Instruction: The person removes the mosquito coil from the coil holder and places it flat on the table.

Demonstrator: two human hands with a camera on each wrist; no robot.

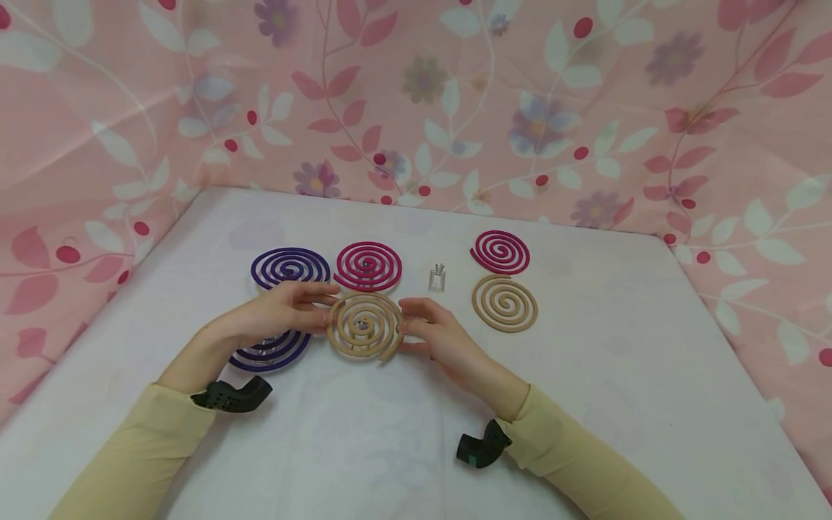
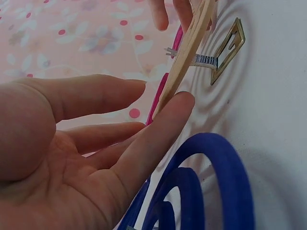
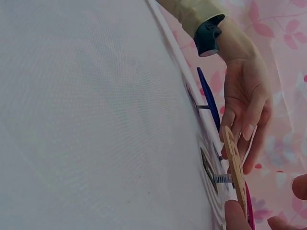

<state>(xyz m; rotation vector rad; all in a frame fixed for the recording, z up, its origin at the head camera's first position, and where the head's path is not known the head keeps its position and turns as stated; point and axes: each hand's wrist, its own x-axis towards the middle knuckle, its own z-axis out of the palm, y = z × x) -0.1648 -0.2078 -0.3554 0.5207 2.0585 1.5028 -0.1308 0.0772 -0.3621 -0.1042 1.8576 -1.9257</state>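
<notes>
A tan mosquito coil [image 1: 334,339] lies level on the upright prong of a small metal stand [image 2: 238,36], raised above the white cloth. My left hand [image 1: 282,312] is at its left edge. In the left wrist view one fairly straight finger [image 2: 180,103] reaches under the rim while another stays above it. My right hand [image 1: 448,339] is at the opposite edge, fingers loosely bent. One of its fingertips [image 3: 234,213] meets the rim from below, and the others are spread above. A magenta coil [image 1: 368,245] sits just behind the tan one.
Two blue coils, one behind [image 1: 289,250] and one nearer [image 1: 273,367], sit left, partly behind my left hand. A bare metal stand [image 1: 437,280] is right of the magenta coil. Farther right lie another magenta coil [image 1: 500,233] and a second tan coil [image 1: 505,330]. Floral cloth [image 1: 416,108] hangs behind.
</notes>
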